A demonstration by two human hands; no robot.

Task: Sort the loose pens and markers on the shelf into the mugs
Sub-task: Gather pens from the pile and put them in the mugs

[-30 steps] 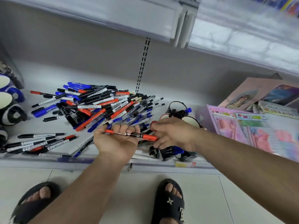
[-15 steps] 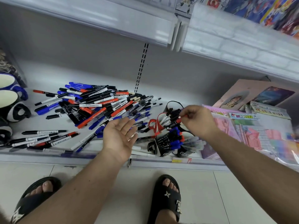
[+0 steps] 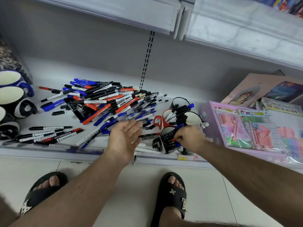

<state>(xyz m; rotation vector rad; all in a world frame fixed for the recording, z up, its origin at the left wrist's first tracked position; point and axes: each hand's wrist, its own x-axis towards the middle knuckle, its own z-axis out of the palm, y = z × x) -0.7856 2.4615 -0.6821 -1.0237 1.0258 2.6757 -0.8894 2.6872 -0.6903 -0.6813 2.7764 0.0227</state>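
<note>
The shelf (image 3: 54, 149) carries the loose pen pile (image 3: 105, 104) toward its centre; bare shelf lies left of the pile; my left hand (image 3: 125, 138) hovers palm-up, fingers relaxed, at the front lip; my right hand (image 3: 190, 140) pinches a red marker (image 3: 175, 139) over the black mug (image 3: 165, 145).

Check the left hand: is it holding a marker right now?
No. The left hand is open, palm up and empty, above the shelf edge, while the right hand pinches a red-tipped marker.
</note>
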